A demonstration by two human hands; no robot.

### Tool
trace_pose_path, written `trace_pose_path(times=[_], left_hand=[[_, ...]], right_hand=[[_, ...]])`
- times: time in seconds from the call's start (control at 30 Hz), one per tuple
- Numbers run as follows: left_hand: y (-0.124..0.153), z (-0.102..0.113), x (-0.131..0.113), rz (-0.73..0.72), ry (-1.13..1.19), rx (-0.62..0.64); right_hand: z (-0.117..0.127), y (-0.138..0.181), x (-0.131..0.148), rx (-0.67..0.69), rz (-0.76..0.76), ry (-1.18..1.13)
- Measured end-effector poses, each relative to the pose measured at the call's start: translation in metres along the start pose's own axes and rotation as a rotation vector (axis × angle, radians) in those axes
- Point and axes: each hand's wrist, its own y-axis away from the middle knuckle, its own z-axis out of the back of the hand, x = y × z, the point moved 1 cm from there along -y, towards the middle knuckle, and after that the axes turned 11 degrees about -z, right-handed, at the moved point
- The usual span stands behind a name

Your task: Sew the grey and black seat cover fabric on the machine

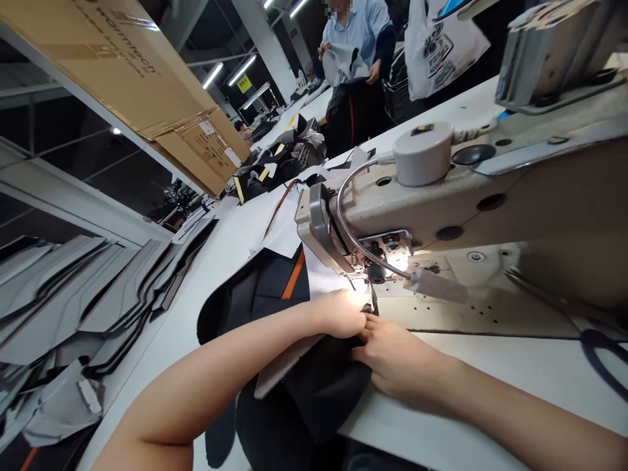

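Note:
A dark fabric piece (265, 294) with an orange stripe and a white mesh panel lies on the white table, under the head of a grey sewing machine (441, 196). My left hand (341, 313) rests on the fabric just in front of the needle area, fingers curled down on it. My right hand (397, 360) pinches the fabric's edge right beside the left hand. A small lamp on a flexible neck (432, 282) lights the spot.
Stacks of grey cut pieces (73, 307) lie at the left. Cardboard boxes (147, 78) sit on a shelf above them. More dark pieces (275, 167) are piled farther along the table. A person in a light blue shirt (358, 33) stands at the back. Scissors handle (603, 356) lies at right.

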Motion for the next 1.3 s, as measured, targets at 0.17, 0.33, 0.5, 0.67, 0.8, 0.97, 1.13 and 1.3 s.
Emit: trace_pose_path(times=[0.17, 0.33, 0.5, 0.67, 0.8, 0.97, 1.13, 1.3], left_hand=[[-0.004, -0.011, -0.007, 0.055, -0.001, -0.020], [0.000, -0.032, -0.003, 0.059, -0.199, -0.090], [-0.009, -0.041, 0.005, 0.073, -0.336, -0.192], [-0.001, -0.027, 0.020, -0.175, -0.158, -0.238], [0.006, -0.033, 0.021, -0.229, -0.215, -0.249], [0.001, -0.055, 0.008, -0.113, -0.255, -0.351], [-0.007, -0.055, 0.012, -0.134, -0.177, -0.415], [-0.016, -0.055, 0.016, -0.108, -0.271, -0.437]], right_hand=[[-0.022, 0.002, 0.004, -0.086, -0.016, 0.039], [-0.043, 0.015, 0.006, -0.360, -0.012, 0.335], [-0.042, 0.019, 0.003, -0.412, -0.023, 0.404], [-0.032, 0.020, 0.001, -0.391, -0.034, 0.179], [-0.028, 0.022, 0.004, -0.282, -0.036, -0.057], [-0.041, 0.020, 0.009, -0.354, 0.005, 0.119], [-0.053, 0.018, 0.008, -0.380, 0.019, 0.217], [-0.051, 0.013, 0.005, -0.413, -0.012, 0.227]])
